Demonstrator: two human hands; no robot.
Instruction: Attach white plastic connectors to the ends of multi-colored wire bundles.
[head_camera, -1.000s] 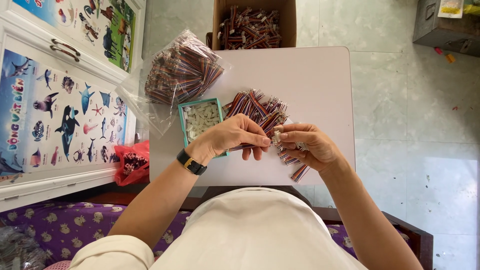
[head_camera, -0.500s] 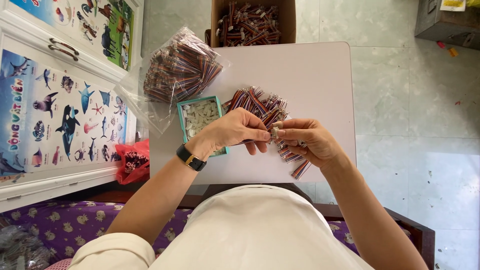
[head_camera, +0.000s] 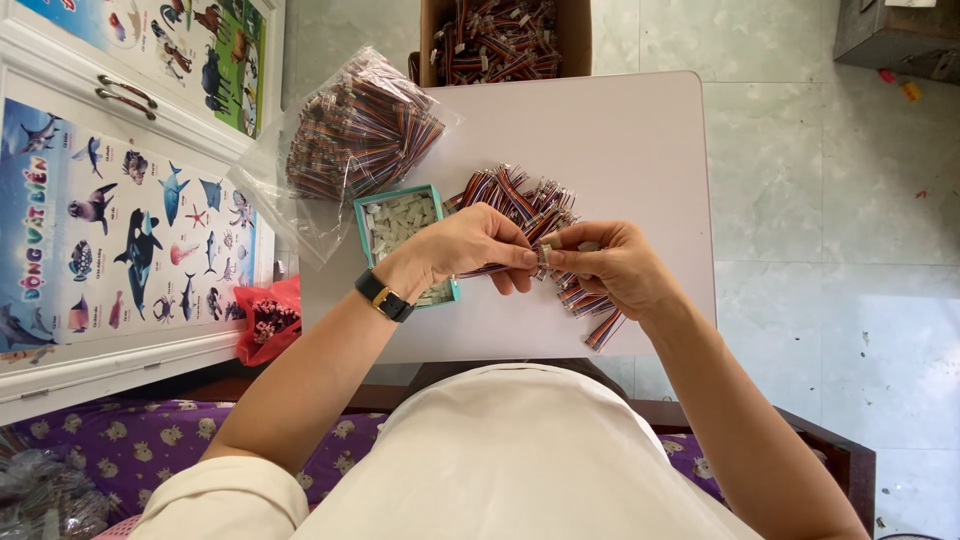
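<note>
- At twelve o'clock from my hands I see a brown cardboard box (head_camera: 505, 40) past the far edge of the worktop (head_camera: 640, 140); it holds a jumble of multicoloured wire leads, and its top is cut off by the frame.
- At ten o'clock a clear plastic bag (head_camera: 355, 135) lies on the worktop corner, stuffed with more striped wire bundles, its loose film spilling over the left edge.
- Just beside my left hand, at nine o'clock, sits a small teal tray (head_camera: 400, 225) filled with little white plastic connector housings; my wrist covers its near corner.
- A loose pile of wire leads (head_camera: 515, 195) lies on the worktop directly beyond my fingers, touching the tray's right side.
- My left hand (head_camera: 480, 245) is narrowly closed, thumb and forefinger pinching one small connector (head_camera: 545, 253) at the point where the two hands meet.
- My right hand (head_camera: 615, 268) is curled shut around a bunch of striped leads (head_camera: 597, 318) whose ends stick out below the palm at five o'clock, while its fingertips touch the same connector.
- The connector itself is too small and too covered by fingers for me to make out its shape.
</note>
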